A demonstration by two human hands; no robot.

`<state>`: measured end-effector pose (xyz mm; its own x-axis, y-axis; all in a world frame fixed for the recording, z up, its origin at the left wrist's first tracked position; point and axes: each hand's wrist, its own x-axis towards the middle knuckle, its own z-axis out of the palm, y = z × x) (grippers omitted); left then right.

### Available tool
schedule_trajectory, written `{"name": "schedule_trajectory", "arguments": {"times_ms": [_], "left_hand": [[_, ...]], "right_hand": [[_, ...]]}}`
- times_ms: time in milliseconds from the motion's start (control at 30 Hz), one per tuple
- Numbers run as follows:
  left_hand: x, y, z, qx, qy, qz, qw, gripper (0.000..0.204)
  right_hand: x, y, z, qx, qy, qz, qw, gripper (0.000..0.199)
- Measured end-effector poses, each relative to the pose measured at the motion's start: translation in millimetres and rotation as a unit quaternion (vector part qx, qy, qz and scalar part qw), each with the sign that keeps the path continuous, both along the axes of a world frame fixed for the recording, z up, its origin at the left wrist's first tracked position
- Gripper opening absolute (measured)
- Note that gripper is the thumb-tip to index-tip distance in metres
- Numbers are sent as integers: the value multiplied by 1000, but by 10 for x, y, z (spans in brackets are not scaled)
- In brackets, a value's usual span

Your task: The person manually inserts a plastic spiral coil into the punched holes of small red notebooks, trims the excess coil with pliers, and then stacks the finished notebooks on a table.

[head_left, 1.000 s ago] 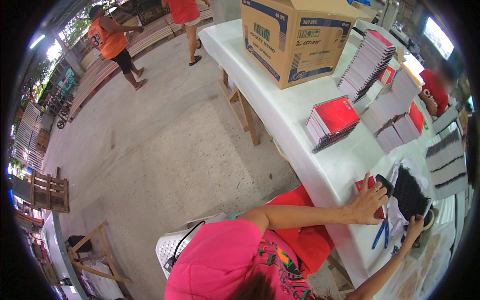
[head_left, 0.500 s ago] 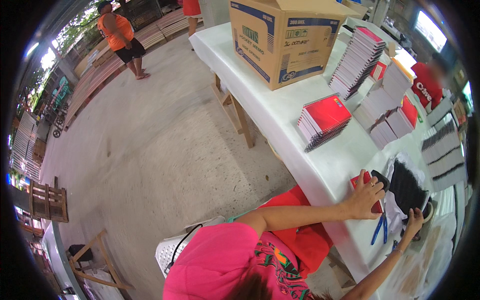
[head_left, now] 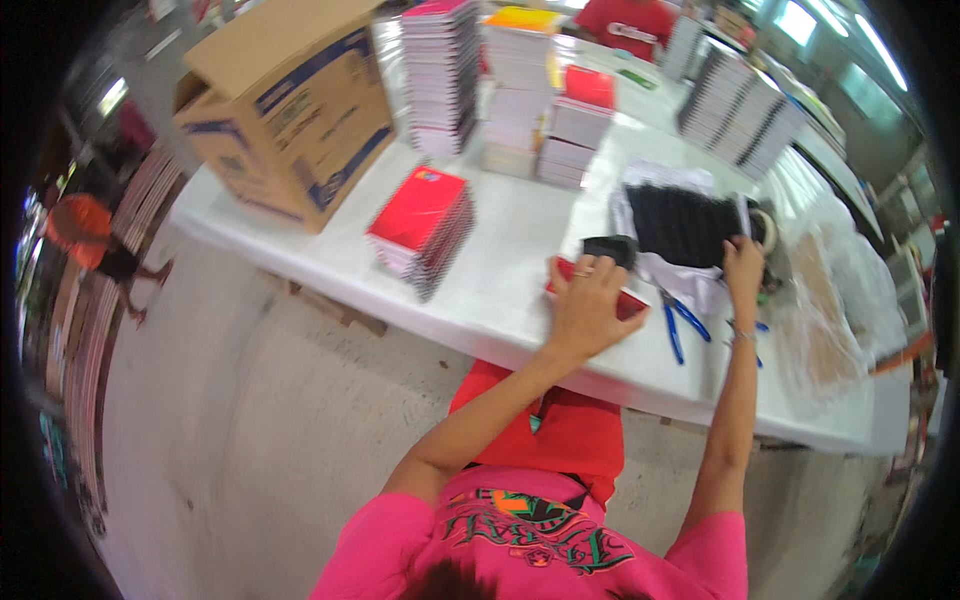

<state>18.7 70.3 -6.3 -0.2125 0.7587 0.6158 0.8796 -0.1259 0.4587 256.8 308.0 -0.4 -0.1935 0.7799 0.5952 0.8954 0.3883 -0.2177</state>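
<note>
While the left hand (head_left: 590, 312) grips a notebook (head_left: 628, 304), fingers splayed, the right hand (head_left: 743, 267) touches coils (head_left: 684, 228) (hold unclear).

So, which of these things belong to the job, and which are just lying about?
Probably the job:
red notebook, under the left hand
black coil pile, by the right hand
blue-handled pliers, unheld
red-topped notebook stack

Probably just lying about:
cardboard box
clear plastic bag

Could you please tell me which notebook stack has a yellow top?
It is the stack between the tall spiral stack and the shorter red-topped stack to its right; both neighbours have reddish tops instead.
</note>
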Motion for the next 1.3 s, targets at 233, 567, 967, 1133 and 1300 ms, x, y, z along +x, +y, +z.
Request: {"name": "schedule_trajectory", "arguments": {"times_ms": [233, 567, 967, 1133, 1300], "left_hand": [[93, 25, 68, 6, 19, -14, 1000, 48], [41, -18, 46, 26, 21, -6, 999, 49], [43, -45, 22, 35, 3, -7, 999, 51], [54, -40, 10, 45, 2, -5, 999, 51], [40, -41, -12, 47, 3, -1, 999, 51]], "right_hand": [[-307, 215, 145, 38, 32, 20, 999, 37], [-459, 428, 16, -34, -155, -36, 987, 45], [-416, 620, -65, 14, -120, 13, 993, 22], [-299, 673, -39, 34, -48, 76, 995, 23], [-306, 648, -32, -15, -76, 96, 992, 23]]}}
